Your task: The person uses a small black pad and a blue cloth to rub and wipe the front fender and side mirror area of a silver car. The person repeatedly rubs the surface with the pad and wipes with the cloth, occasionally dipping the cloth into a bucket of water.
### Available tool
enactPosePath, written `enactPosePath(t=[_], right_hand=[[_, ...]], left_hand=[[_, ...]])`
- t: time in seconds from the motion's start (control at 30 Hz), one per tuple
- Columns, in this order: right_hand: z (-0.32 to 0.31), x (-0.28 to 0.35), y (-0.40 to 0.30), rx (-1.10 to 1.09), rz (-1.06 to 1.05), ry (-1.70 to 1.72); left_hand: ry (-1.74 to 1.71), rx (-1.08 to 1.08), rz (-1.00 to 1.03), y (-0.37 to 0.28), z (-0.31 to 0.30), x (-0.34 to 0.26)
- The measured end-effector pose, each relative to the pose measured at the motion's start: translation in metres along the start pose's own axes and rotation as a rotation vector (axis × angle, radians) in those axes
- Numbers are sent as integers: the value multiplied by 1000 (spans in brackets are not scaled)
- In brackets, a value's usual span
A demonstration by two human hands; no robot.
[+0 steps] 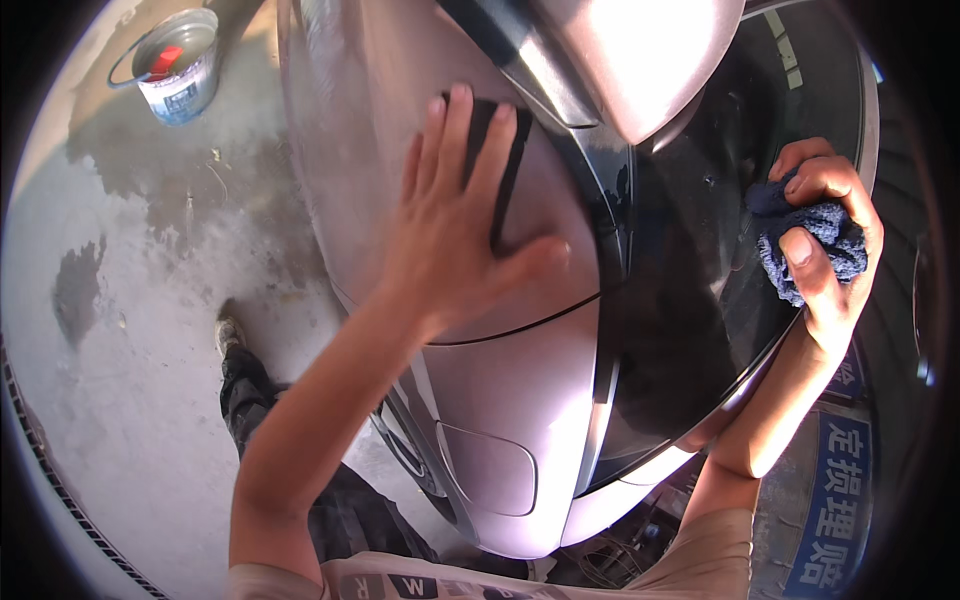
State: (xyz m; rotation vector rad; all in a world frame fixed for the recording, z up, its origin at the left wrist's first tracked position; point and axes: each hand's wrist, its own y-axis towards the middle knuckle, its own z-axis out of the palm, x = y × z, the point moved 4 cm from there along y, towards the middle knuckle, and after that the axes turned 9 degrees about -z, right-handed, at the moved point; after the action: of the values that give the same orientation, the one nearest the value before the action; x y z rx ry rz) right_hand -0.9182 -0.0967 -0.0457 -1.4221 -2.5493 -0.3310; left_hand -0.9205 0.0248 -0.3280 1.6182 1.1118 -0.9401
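A car with pinkish-silver bodywork (pixel 487 390) fills the middle of the view. My left hand (pixel 457 202) lies with spread fingers over a flat black pad (pixel 486 124) on a body panel, thumb out to the side. The hand is slightly blurred and hides most of the pad. On the right, my right hand (pixel 836 202) grips a crumpled dark blue cloth (pixel 817 247) between thumb and fingers. Behind it is the car's dark glass (pixel 667 315); I cannot tell whether the cloth touches it.
A bucket (pixel 176 94) with liquid and a red item (pixel 165 61) stands on the partly wet concrete floor (pixel 135 420). A fuel-filler flap (pixel 487 469) sits low on the car. Rounded bodywork (pixel 645 67) juts in above. Blue signs with writing (pixel 832 510) are at lower right.
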Motion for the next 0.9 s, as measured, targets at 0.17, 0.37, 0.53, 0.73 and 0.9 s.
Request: enactPosePath(t=[0.17, 0.37, 0.53, 0.73, 0.9], right_hand=[[7, -3, 3, 2, -3, 54], [2, 2, 6, -6, -11, 37], [9, -6, 2, -2, 5, 91], [2, 1, -3, 4, 94, 42], [4, 2, -1, -13, 59, 66]], left_hand=[[23, 261, 80, -70, 10, -23], [86, 45, 20, 15, 1, -1], [35, 226, 40, -48, 8, -24], [90, 139, 111, 10, 1, 14], [-11, 58, 12, 12, -5, 20]])
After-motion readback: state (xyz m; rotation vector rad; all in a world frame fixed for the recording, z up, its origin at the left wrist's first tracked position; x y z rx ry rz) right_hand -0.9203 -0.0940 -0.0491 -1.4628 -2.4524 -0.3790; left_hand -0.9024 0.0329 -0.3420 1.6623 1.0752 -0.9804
